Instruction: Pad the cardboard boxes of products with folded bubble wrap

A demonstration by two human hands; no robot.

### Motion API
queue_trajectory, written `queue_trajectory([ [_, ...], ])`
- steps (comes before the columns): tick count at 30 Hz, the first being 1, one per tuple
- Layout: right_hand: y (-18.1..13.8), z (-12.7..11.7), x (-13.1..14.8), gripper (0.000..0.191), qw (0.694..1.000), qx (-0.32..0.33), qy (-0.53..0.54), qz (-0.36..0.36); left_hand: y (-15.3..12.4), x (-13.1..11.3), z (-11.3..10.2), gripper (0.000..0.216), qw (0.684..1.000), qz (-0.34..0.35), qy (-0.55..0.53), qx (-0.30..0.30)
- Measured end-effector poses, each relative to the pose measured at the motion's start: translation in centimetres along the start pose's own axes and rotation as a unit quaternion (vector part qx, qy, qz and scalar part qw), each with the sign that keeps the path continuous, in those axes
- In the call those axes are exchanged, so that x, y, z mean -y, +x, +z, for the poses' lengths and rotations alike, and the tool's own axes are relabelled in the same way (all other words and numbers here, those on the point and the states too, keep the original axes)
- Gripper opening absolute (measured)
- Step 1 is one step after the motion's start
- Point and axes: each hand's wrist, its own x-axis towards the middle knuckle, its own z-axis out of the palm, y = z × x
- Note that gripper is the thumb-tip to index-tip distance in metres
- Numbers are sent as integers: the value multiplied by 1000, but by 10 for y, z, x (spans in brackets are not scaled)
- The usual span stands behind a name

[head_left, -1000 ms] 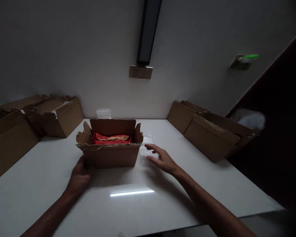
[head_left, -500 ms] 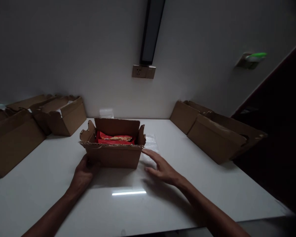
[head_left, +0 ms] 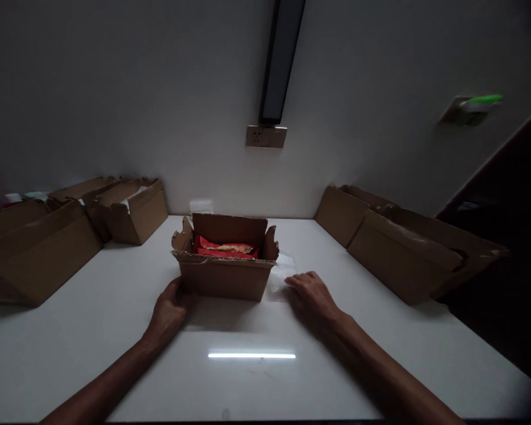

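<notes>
Brown open-topped cardboard box with a torn rim (head_left: pixel 223 282): upright at 12 o'clock from the person, over the glossy white table (head_left: pixel 248 389); whether its base is fully seated cannot be told.
Glossy red packets (head_left: pixel 228 254): inside the box; likely soft and slippery.
Left hand (head_left: pixel 170 304): at the box's 8 o'clock lower corner, fingers curved against the cardboard; grip firmness cannot be told.
Right hand (head_left: pixel 312 293): at 4 o'clock, fingers bent together at the thin clear plastic sheet (head_left: pixel 284 265); pinch or mere contact cannot be told.
Cardboard walls: probably light and fairly stiff, ragged rim weak; take hold low, at opposite corners.
Plastic edge: probably limp and slippery; pinch here.
</notes>
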Motion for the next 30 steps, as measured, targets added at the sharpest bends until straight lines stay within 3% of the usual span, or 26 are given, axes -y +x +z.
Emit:
queue_trajectory([
  [3,-25,-24,-8,27,1000,6,18,11,-20,-7,-5,56,998,12,54,-43],
  [6,-55,-41,-7,32,992,35,102,69,-53,-16,-2,51,983,116,99,-102],
  [8,-69,-46,1,36,976,77,179,95,-76,-26,9,44,969,219,103,-43],
  [11,-77,-44,18,35,949,142,268,82,-102,-48,41,57,944,293,79,129],
  [14,-75,-37,31,36,928,168,328,57,-105,-68,77,80,940,246,41,234],
  [17,-76,-33,36,39,929,129,344,47,-93,-74,104,71,953,133,14,270],
  [18,-80,-33,37,38,941,81,324,53,-87,-74,109,66,957,97,9,272],
  [21,-98,-34,42,28,969,-146,198,29,-73,-66,119,62,964,43,5,263],
  [23,-111,-33,49,26,968,-215,124,-41,-66,-62,123,63,965,43,19,259],
  [26,-117,-20,60,33,982,-135,58,-115,-62,-61,127,65,959,52,64,271],
  [28,-112,-8,64,33,988,-99,19,-114,-63,-63,126,63,958,55,84,270],
  [30,-105,1,64,28,989,-105,10,-103,-69,-65,120,60,962,102,87,239],
])
